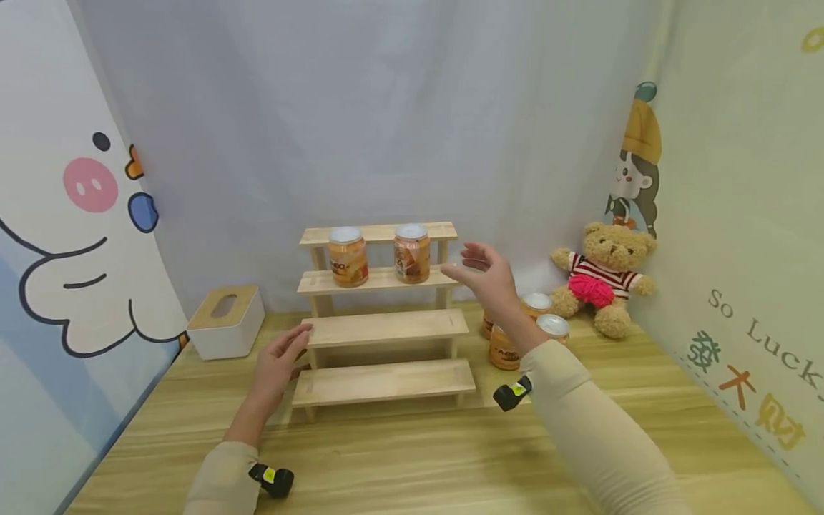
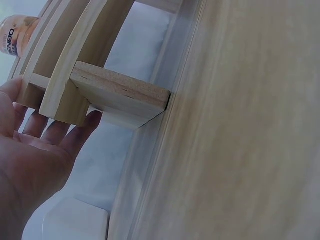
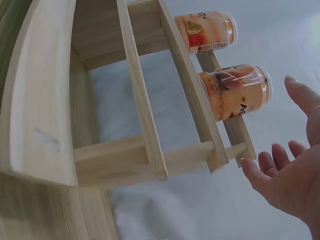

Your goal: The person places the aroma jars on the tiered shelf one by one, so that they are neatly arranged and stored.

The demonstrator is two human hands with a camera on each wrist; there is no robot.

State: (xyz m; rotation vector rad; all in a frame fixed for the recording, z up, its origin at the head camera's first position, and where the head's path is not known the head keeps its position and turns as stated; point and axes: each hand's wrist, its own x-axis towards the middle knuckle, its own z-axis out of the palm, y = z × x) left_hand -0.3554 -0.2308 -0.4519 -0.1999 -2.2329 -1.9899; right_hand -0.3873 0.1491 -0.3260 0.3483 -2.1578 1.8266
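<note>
A stepped wooden display shelf [image 1: 386, 327] stands on the table. Two orange jars with pale lids, a left jar [image 1: 348, 257] and a right jar [image 1: 412, 254], sit upright and apart on its second tier from the top. My left hand [image 1: 278, 365] holds the shelf's left end; in the left wrist view its thumb and fingers lie around the board ends. Beside the right jar, my right hand [image 1: 489, 279] is raised with thumb and fingers spread and nothing between them. The right wrist view shows a gap between this hand [image 3: 295, 175] and the nearer jar [image 3: 237, 92].
Several more orange jars [image 1: 504, 349] stand on the table [image 1: 399, 458] right of the shelf, partly hidden by my right forearm. A teddy bear [image 1: 608, 275] sits behind them at the right. At the left is a white tissue box [image 1: 225, 329] with a wooden lid.
</note>
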